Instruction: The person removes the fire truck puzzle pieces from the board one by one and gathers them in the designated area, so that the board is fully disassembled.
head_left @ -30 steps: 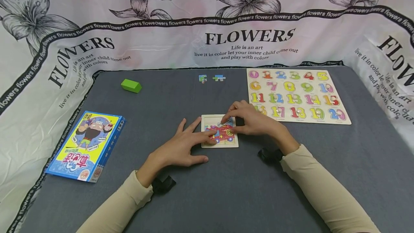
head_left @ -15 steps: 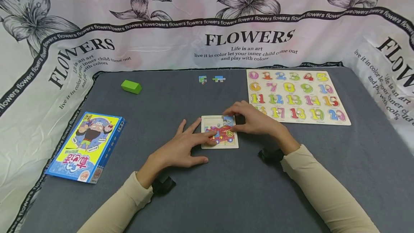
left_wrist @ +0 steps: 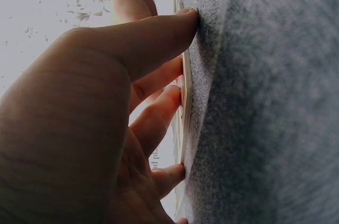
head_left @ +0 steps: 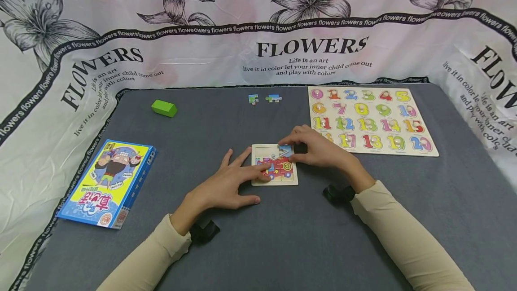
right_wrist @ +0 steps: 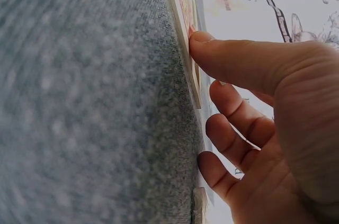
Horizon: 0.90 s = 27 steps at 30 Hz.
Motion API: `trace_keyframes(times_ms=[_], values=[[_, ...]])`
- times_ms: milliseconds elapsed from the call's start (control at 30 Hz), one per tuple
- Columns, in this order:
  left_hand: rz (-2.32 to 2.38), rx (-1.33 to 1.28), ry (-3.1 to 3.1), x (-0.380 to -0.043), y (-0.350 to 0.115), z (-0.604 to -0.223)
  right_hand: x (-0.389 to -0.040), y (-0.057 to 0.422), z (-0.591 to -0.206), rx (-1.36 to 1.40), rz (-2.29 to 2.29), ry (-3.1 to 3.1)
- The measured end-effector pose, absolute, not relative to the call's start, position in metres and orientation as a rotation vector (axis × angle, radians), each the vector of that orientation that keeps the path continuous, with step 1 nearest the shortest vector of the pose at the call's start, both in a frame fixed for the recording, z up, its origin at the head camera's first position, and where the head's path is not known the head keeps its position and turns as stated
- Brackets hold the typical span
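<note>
A small square jigsaw puzzle in a pale wooden tray [head_left: 274, 183] lies in the middle of the table, with a red vehicle picture in its lower part. My left hand [head_left: 228, 185] spreads over the tray's left side, fingertips resting on the red pieces [head_left: 282, 172] and thumb on the cloth. At the upper right corner my right hand [head_left: 319, 149] has thumb and index finger about a blue puzzle piece [head_left: 286, 150]. In the right wrist view, the thumb [right_wrist: 204, 44] rests at the tray's edge and the other fingers curl loosely. The upper left of the tray shows bare wood.
Two loose puzzle pieces [head_left: 273, 98] lie at the back. A wooden number board [head_left: 375, 116] lies close behind the right hand. A green block [head_left: 164, 108] sits at the back left, and a blue and yellow box [head_left: 109, 183] lies at the left.
The right index finger has drawn back from over the blue piece to the tray's upper edge, uncovering the piece in the corner. The left hand has stayed in place.
</note>
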<state>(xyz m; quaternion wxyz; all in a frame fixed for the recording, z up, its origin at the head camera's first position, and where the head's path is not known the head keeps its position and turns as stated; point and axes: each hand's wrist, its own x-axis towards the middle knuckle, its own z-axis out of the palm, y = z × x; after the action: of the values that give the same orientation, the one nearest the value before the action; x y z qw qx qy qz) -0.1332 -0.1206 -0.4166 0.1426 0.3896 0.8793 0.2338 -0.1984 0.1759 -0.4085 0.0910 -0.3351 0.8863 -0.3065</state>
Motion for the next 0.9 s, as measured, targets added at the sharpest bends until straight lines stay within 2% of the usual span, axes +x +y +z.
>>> trace_keyframes(times_ms=[900], values=[[0.67, 1.119, 2.54, -0.1334, -0.1196, -0.4158, -0.1994, 0.1772, -0.4075, -1.014, -0.976, 2.635]])
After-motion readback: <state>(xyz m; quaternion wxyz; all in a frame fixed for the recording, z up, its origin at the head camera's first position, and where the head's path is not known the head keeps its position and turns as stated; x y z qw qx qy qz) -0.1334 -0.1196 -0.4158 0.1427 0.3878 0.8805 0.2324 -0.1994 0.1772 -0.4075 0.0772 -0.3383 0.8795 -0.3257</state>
